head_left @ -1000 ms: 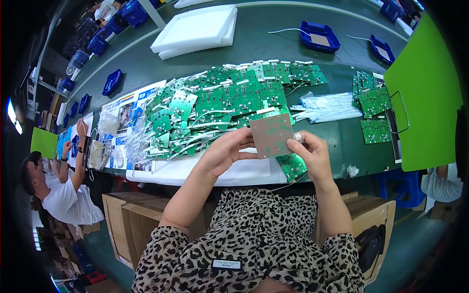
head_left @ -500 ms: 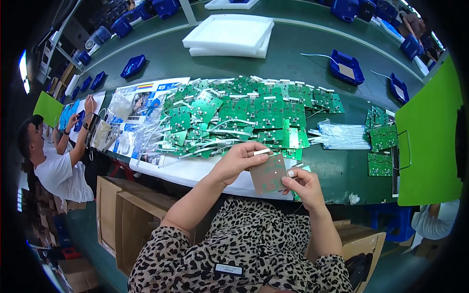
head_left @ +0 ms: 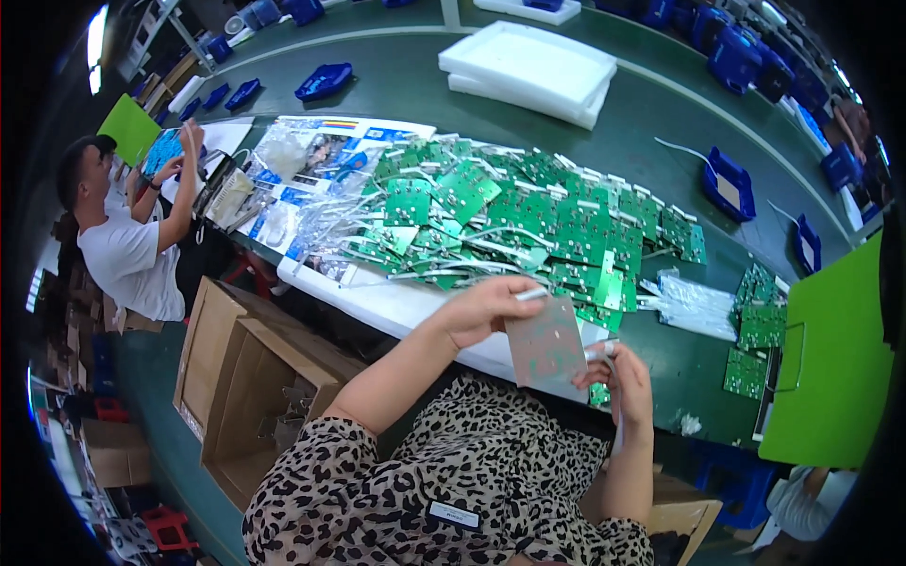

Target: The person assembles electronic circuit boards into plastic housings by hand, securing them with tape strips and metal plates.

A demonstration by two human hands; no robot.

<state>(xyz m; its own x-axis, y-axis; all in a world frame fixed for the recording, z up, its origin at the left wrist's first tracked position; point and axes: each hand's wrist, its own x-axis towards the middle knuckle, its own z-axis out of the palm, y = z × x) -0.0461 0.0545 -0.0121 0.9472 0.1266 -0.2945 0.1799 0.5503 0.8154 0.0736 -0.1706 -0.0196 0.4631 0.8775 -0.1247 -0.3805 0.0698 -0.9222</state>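
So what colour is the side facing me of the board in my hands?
Brownish tan on the board, unlike the green pile; head view.

The dark green surface (head_left: 396, 94) is being covered mid-frame by green circuit boards (head_left: 528, 217); white foam trays (head_left: 528, 68) are lying upper centre.

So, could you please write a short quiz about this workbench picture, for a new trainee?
1. True or false: the left hand holds the top edge of the brownish circuit board.
2. What does the right hand touch? A) a blue tray B) the board's lower right corner C) a cardboard box
3. What colour are the boards in the pile on the table?

Key: 1 true; 2 B; 3 green.
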